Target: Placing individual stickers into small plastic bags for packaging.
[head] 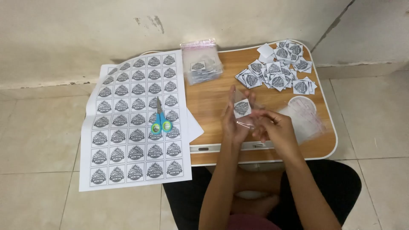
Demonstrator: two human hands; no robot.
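My left hand (233,123) holds a small clear plastic pouch (243,111) with a square black-and-white printed label (242,107) inside it, raised above the wooden lap table (213,96). Fingers of my right hand (275,127) pinch the same pouch at its lower right edge. Both hands meet over the middle of the table.
A large printed sheet of uncut labels (134,123) hangs off the table's left side, with blue scissors (159,119) lying on it. Filled clear pouches (201,66) are stacked at the back. Several cut labels (279,70) pile at the back right. Empty clear bags (304,115) lie at the right.
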